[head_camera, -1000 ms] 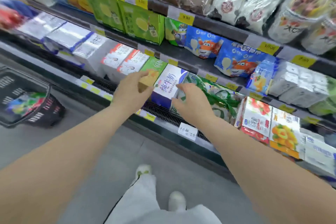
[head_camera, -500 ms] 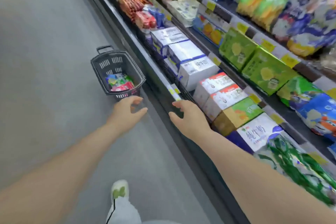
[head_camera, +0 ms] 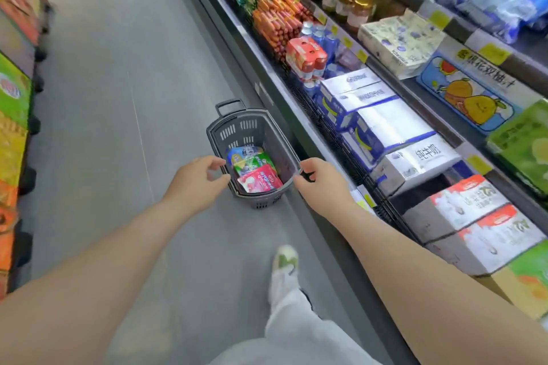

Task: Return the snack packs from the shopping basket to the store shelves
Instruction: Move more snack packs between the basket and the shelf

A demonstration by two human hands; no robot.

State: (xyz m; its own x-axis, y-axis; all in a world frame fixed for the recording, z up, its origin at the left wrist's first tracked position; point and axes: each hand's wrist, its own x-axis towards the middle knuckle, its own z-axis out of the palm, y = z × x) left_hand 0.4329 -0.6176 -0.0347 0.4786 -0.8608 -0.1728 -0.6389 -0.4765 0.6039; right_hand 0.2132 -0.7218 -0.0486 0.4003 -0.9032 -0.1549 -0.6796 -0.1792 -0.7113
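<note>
The basket [head_camera: 243,130] is set on the floor [head_camera: 118,127] just beside the base of the shelves [head_camera: 299,115], presumably so that both hands are freed for the goods. Three snack packs are seen inside it, lying flat and overlapped towards the near wall. A blue pack [head_camera: 241,154] is farthest, a green pack [head_camera: 255,163] is in the middle, and a red pack [head_camera: 261,182] is nearest and on top. None of them has yet been lifted out, so the returning is judged to be unfinished.

The left grip [head_camera: 197,184] is held by the basket's left rim. Its fingers are loosely curled, with thumb and forefinger apart, and nothing is held in it. The right grip [head_camera: 321,181] is held at the right rim, likewise loosely curled, with nothing seen inside it. Whether its fingertips touch the rim cannot be told. The basket is thus flanked by both grips, a posture judged to suit a reach down for a pack. The red one would be taken most easily, being uppermost.

To the right, milk cartons [head_camera: 394,124] are stacked on the lowest shelf. No place matching the packs can be made out there, so the proper shelf would have to be found once a pack is in hand.
</note>
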